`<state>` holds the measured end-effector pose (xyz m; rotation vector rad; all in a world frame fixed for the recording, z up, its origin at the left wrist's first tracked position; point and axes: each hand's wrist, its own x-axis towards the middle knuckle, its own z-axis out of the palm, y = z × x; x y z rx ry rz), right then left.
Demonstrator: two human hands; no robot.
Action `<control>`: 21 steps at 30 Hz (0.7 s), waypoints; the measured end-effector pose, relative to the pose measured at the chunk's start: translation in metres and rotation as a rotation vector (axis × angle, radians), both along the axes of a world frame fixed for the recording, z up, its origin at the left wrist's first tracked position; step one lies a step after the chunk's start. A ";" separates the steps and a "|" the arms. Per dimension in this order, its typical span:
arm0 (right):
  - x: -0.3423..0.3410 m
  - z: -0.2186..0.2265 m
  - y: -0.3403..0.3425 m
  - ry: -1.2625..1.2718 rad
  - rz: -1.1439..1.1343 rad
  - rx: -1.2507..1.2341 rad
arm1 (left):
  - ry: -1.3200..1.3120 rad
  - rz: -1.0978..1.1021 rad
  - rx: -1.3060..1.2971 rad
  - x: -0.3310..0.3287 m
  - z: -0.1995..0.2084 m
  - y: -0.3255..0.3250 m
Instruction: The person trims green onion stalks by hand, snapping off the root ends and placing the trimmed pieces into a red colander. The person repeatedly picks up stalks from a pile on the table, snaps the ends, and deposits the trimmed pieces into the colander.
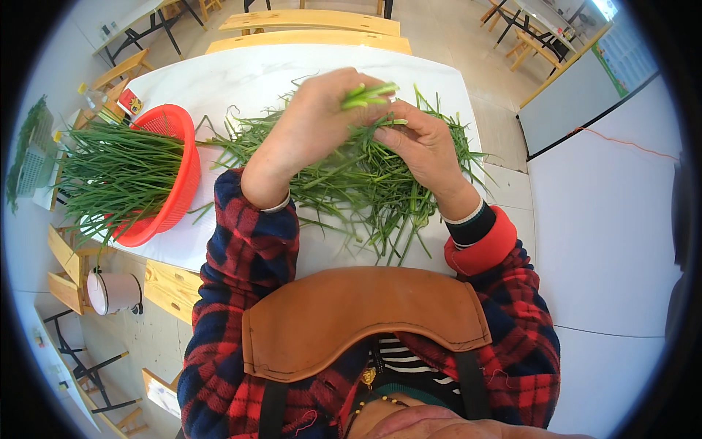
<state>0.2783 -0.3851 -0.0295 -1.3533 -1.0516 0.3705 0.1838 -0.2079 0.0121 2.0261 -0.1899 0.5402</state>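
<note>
My left hand (316,115) is closed around a small bunch of garlic chives (369,95), their pale cut ends pointing right. Close beside it, my right hand (425,146) pinches a chive stalk between thumb and fingers, just below the bunch. Under both hands a loose heap of garlic chives (387,186) spreads over the white table (256,66). At the table's left side stands a red plastic colander (191,172) with a thick bundle of long chives (121,172) hanging over its left edge.
A small red box (130,101) and a clear bottle (91,95) are beyond the colander. Wooden benches (311,22) line the far side, with another bench (172,290) at the near left. A pale bin (113,292) stands on the floor. White cabinets (599,219) rise at the right.
</note>
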 end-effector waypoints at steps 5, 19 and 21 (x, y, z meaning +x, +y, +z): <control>0.003 -0.003 0.003 -0.038 -0.044 -0.026 | 0.190 -0.087 -0.103 0.001 -0.002 0.002; -0.008 0.006 0.005 0.032 -0.004 -0.098 | 0.037 -0.094 -0.057 0.000 -0.001 0.001; -0.005 0.007 -0.004 -0.113 0.010 -0.270 | -0.034 -0.044 -0.169 -0.001 0.001 0.002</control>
